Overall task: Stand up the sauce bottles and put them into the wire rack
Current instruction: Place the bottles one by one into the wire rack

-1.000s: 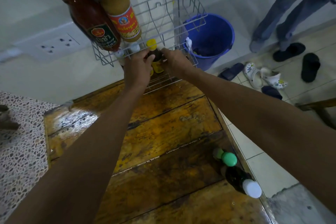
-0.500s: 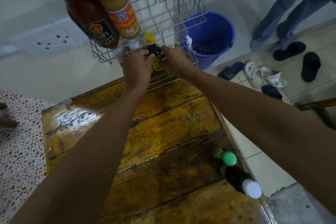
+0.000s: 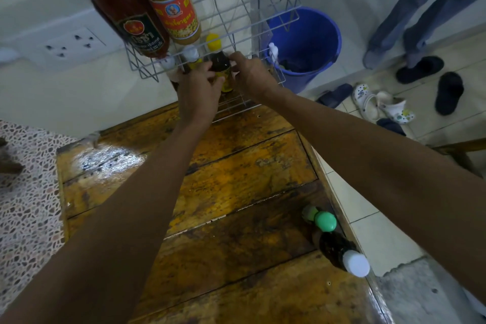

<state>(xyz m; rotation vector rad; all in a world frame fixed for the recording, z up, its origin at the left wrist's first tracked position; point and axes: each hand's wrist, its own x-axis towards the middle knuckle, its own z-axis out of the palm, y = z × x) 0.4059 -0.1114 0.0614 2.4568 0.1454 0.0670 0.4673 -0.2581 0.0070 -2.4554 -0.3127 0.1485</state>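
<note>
Bottles [image 3: 219, 66] stand in the wire rack [image 3: 278, 18] behind the table [image 3: 236, 179].

Both forearms are seen bare to the near edge of the picture; no sleeve, watch or ring is worn. The left hand [image 3: 198, 92] and right hand [image 3: 251, 76] are left uncovered, ungloved, with short nails.

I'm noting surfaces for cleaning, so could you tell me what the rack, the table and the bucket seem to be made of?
Rack: thin metal wire with a pale grey, probably coated finish; open grid of rods.
Table: wooden planks, glossy varnish, worn; visible seams, grain and glare.
Bucket: blue plastic, likely; smooth uniform colour and a rolled rim.
</note>
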